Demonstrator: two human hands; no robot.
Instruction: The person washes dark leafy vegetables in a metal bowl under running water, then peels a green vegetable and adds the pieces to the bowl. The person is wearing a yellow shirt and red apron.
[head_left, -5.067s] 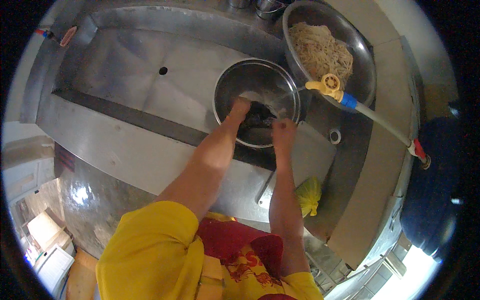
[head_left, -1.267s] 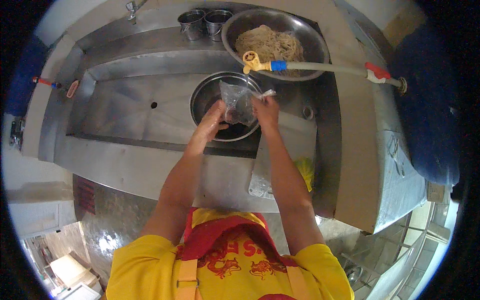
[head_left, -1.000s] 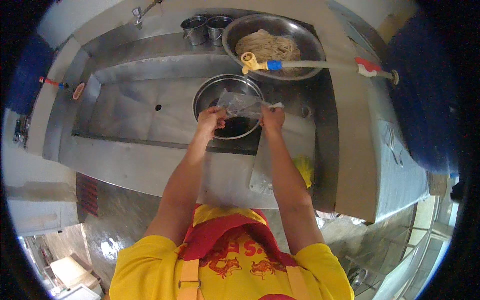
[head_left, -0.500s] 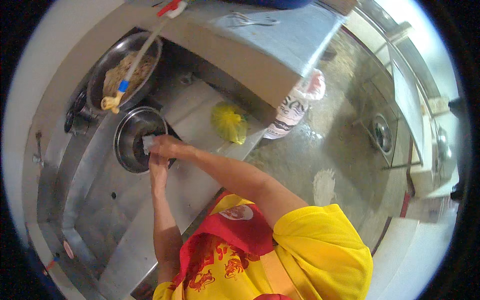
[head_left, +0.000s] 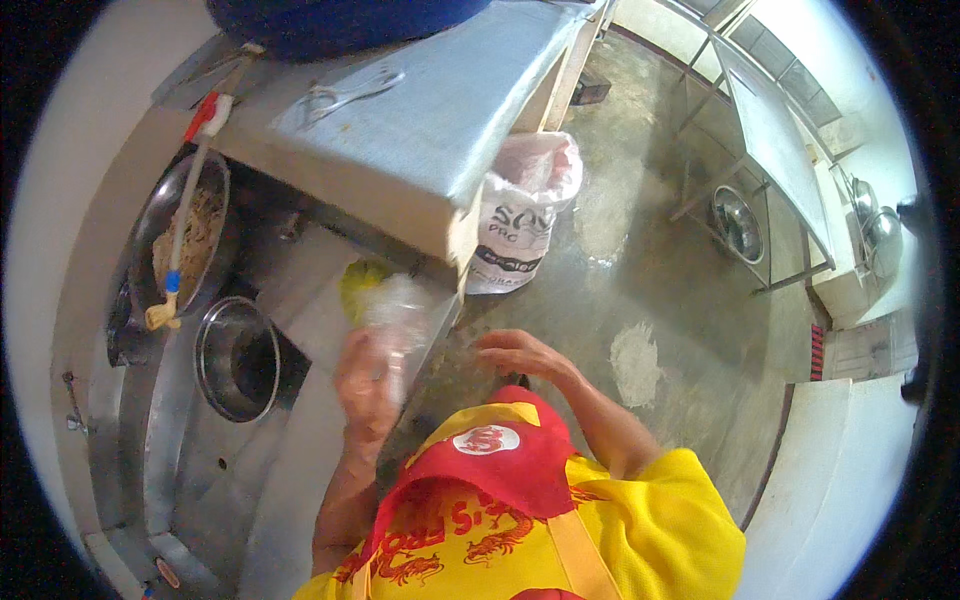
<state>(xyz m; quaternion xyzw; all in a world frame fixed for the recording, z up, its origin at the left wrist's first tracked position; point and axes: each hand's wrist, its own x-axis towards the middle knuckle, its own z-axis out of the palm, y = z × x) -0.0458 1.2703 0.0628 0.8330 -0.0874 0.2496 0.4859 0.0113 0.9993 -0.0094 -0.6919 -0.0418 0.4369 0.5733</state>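
Grey concrete makes the floor (head_left: 690, 350) across the right side, and along the left runs a steel sink (head_left: 215, 510). Beyond it, a raised worktop (head_left: 430, 115) has a pale blue cover. Beside the worktop's near end, a white sack (head_left: 525, 215) stands upright on the floor. A wide metal bowl (head_left: 160, 205) holds pale noodles; a hose (head_left: 190, 190) with a yellow tap crosses over it. Nearer, a round steel pot (head_left: 240, 375) sits in the sink. By the sink's front edge, the left hand (head_left: 365, 390) has its fingers wrapped around a clear plastic bag (head_left: 398, 318), both blurred. The right hand (head_left: 520, 352) is well apart from the bag, fingers released and loosely bent above the floor. Partly hidden behind the clear bag is a small yellow bag (head_left: 360, 285).
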